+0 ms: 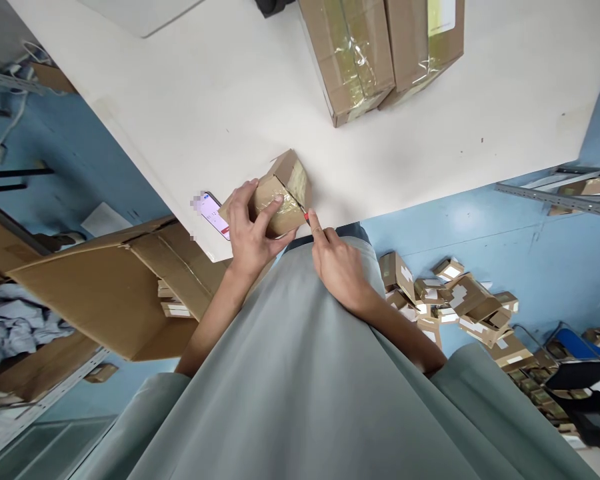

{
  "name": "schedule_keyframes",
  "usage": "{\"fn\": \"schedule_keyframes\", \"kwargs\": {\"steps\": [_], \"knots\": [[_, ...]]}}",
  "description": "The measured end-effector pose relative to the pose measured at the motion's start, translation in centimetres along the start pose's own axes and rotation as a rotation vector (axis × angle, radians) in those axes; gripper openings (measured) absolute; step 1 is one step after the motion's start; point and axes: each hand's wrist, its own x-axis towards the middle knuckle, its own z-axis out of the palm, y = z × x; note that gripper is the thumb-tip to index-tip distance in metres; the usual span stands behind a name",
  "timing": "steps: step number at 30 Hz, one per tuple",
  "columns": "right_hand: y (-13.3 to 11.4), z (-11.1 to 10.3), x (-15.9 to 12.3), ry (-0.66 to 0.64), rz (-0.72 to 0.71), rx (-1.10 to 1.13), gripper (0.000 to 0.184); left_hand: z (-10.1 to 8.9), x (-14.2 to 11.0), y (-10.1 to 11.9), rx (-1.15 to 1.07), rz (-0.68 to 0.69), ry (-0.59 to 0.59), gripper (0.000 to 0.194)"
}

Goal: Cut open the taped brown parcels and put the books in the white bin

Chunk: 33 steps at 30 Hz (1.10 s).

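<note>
A small cardboard box (280, 203) with clear and yellowish tape sits tilted at the near edge of the white table (220, 113). My left hand (253, 230) grips it from the left, thumb across the taped face and fingers over its far side. In my right hand (337, 260) is a small red-and-black cutter (307, 217), mostly hidden by the fingers. The index finger lies along it, and its tip meets the box's right edge at the taped seam. A phone (214, 213) with a lit screen lies just left of the box.
Two larger taped boxes (353, 60) stand farther back on the table. A big open carton (95, 293) is at my left. Several small parcels (460, 300) are heaped on the blue floor to the right, near a black chair (580, 387).
</note>
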Motion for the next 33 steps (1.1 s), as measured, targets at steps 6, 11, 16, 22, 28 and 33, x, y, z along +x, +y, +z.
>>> {"fn": "schedule_keyframes", "kwargs": {"steps": [6,11,16,22,28,33], "knots": [[0.9,0.6,-0.9,-0.065,0.011,-0.019,0.076,0.2,-0.3,0.5,0.037,0.009,0.021,0.081],[1.5,-0.4,-2.3,-0.050,-0.033,0.024,0.075,0.1,0.3,0.8,0.063,0.030,0.012,0.085],[3.7,-1.4,-4.2,0.213,-0.099,0.193,0.070,-1.7,1.4,1.5,0.010,0.056,0.005,0.091],[7.3,-2.5,-2.5,0.507,0.002,0.371,0.066,-3.5,0.5,2.1,-0.134,0.033,0.017,0.122],[10.4,-1.6,2.1,0.452,-0.068,0.436,0.057,-1.7,-2.2,-2.9,-0.226,-0.105,-0.033,0.124],[9.4,-1.4,4.2,0.303,-0.215,0.260,0.049,0.4,-3.4,-7.6,-0.251,-0.217,-0.054,0.129]]}}
